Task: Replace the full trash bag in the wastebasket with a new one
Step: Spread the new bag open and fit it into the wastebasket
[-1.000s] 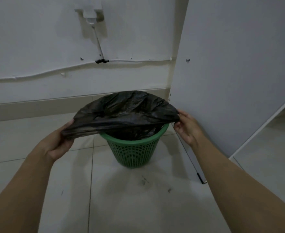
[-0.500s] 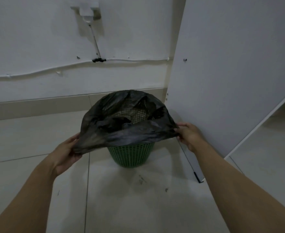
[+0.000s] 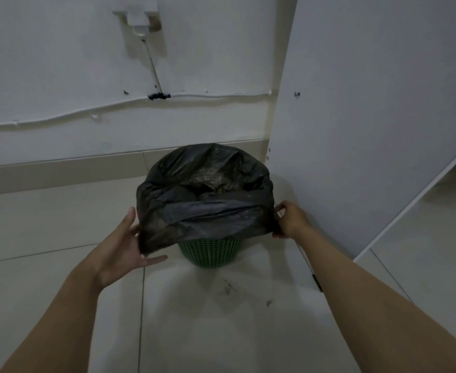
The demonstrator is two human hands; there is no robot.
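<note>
A black trash bag (image 3: 205, 200) is spread open over a green mesh wastebasket (image 3: 210, 251) standing on the tiled floor. The bag's mouth is folded down over the rim and hides the basket's upper half. My left hand (image 3: 126, 246) holds the bag's near left edge, fingers partly spread beneath it. My right hand (image 3: 288, 219) pinches the bag's right edge beside the basket. Only the basket's lower part shows under the bag.
A white wall (image 3: 60, 76) with a cable and a wall fitting (image 3: 142, 21) stands behind the basket. A white cabinet panel (image 3: 369, 117) rises close on the right. Dark specks (image 3: 228, 288) lie on the floor tiles in front.
Both hands have pulled the bag's near edge downward over the basket's rim. The bag's mouth now sits lower and covers more of the basket.
</note>
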